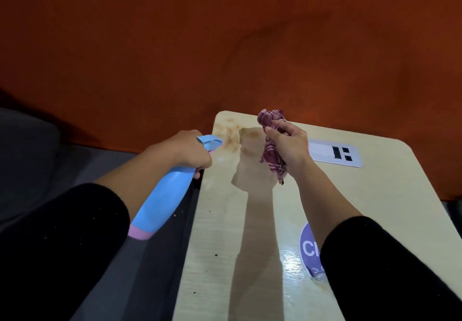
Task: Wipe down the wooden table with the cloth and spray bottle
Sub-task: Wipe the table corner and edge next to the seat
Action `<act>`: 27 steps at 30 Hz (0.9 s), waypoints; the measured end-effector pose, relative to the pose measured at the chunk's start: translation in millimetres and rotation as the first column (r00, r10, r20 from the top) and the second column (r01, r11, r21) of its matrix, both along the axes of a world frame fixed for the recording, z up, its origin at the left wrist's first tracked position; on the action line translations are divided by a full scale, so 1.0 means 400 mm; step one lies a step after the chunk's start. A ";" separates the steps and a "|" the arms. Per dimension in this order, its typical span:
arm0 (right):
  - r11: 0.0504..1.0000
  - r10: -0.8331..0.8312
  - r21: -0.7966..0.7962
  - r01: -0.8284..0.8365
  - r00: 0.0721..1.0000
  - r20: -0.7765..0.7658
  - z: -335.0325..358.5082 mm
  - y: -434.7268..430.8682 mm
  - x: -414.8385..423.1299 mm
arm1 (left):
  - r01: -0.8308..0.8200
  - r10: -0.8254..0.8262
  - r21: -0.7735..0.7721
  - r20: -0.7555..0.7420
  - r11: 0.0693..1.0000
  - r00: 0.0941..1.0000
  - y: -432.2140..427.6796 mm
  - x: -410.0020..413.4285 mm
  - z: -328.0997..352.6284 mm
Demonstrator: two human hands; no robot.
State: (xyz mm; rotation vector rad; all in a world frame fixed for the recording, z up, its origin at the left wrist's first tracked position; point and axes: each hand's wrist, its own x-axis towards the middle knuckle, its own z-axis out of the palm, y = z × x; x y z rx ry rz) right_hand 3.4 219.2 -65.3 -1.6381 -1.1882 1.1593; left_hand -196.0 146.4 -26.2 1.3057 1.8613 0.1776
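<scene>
The light wooden table [220, 233] fills the lower middle and right of the frame, set against an orange wall [175, 45]. At its far corner, upper middle of the tabletop, lies a brownish stain [231, 133]. The left hand [190, 152] is wrapped tight around the neck of a blue spray bottle [165, 198], which tilts with its nozzle pointing at the stain and its pink base toward the lower left, hanging beside the table's left edge. The right hand [290, 145] is clenched on a bunched maroon checked cloth [272, 145], held above the table just right of the stain; one end sticks up past the fingers, the other dangles below. Behind that hand, a white socket panel [335, 154] sits flush in the tabletop. A round purple sticker [310, 248] shows at lower right, partly hidden by the black sleeve [375, 270].
</scene>
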 end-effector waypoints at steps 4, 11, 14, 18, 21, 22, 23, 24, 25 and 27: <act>0.998 0.035 0.047 -0.041 0.994 0.104 0.000 0.017 0.005 | 0.000 0.000 -0.011 -0.013 1.000 1.000 -0.010 -0.009 -0.013; 0.965 0.092 0.124 -0.229 0.746 0.660 -0.056 0.044 -0.006 | -0.070 0.055 0.133 0.112 0.989 0.992 -0.012 -0.025 -0.007; 0.969 0.023 0.113 -0.220 0.535 0.845 -0.089 0.057 -0.058 | -0.125 0.096 0.211 0.147 0.970 0.985 -0.006 -0.040 -0.001; 0.985 0.019 0.064 -0.162 0.469 0.883 -0.113 0.079 -0.128 | -0.218 0.176 0.287 0.164 0.933 0.971 -0.004 -0.087 -0.007; 0.976 0.051 0.058 -0.211 0.477 0.878 -0.127 0.074 -0.176 | -0.221 0.185 0.289 0.144 0.932 0.972 0.000 -0.126 -0.010; 0.965 0.061 0.072 -0.253 0.481 0.875 -0.129 0.062 -0.191 | -0.221 0.190 0.288 0.133 0.932 0.973 0.001 -0.136 -0.012; 0.953 0.075 0.082 -0.291 0.490 0.868 -0.129 0.048 -0.207 | -0.226 0.198 0.287 0.124 0.931 0.972 0.002 -0.144 -0.013; 0.941 0.092 0.089 -0.325 0.501 0.861 -0.127 0.033 -0.222 | -0.234 0.207 0.290 0.121 0.928 0.971 0.004 -0.150 -0.015; 0.925 0.114 0.099 -0.367 0.517 0.849 -0.127 0.022 -0.234 | -0.245 0.217 0.294 0.124 0.924 0.968 0.005 -0.154 -0.015; 0.877 0.208 0.149 -0.456 0.641 0.739 -0.120 0.019 -0.240 | -0.265 0.230 0.307 0.145 0.914 0.962 0.007 -0.154 -0.013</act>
